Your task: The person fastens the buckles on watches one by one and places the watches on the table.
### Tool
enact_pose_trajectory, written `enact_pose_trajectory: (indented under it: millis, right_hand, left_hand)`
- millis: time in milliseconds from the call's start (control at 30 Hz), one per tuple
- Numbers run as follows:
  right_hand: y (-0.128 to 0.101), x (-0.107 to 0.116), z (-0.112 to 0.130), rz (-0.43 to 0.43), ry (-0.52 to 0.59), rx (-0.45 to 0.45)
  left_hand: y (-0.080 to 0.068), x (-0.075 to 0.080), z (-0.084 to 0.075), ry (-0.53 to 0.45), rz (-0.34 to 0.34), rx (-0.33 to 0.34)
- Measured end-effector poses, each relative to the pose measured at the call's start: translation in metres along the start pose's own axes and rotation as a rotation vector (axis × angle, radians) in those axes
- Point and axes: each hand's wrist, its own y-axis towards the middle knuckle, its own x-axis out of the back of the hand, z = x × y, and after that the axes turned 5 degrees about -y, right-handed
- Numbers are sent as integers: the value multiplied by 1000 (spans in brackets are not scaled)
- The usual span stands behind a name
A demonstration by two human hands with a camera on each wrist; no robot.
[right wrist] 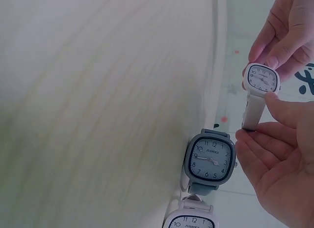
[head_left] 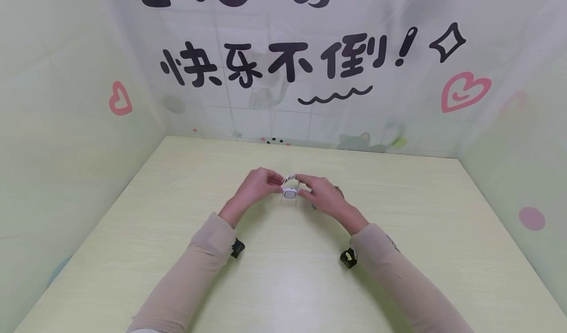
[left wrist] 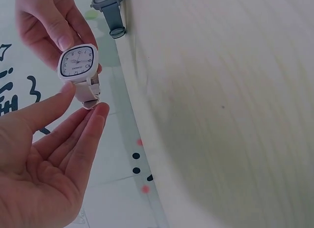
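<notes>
A white wristwatch (head_left: 290, 193) with a rounded square dial is held up between the two hands, its strap forming a loop. My left hand (head_left: 259, 184) pinches one side of it; in the left wrist view the thumb is at the case (left wrist: 78, 61) and the fingertips are by the strap. From the other side my right hand (head_left: 325, 195) pinches it between thumb and fingers. A grey-blue watch (right wrist: 211, 159) stands close to the right hand in the right wrist view. Beside that, a pale watch (right wrist: 191, 223) is cut off by the frame's lower edge.
The light wooden tabletop (head_left: 283, 274) meets a white printed curtain (head_left: 266, 118) at the back, with curtain sides left and right. Black wrist devices (head_left: 237, 248) hang beneath both sleeves. In the head view, the right hand partly hides the other watches.
</notes>
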Motion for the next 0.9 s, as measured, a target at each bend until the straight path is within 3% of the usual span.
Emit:
enact_pose_trajectory:
  millis: [500,900]
  right_hand:
    - [3,-11,6,41,-36,-21]
    - [5,-18,12,66,-151,-3]
  left_hand:
    - [2,-4,6,87,29,37]
    - [1,-11,6,186,44,88]
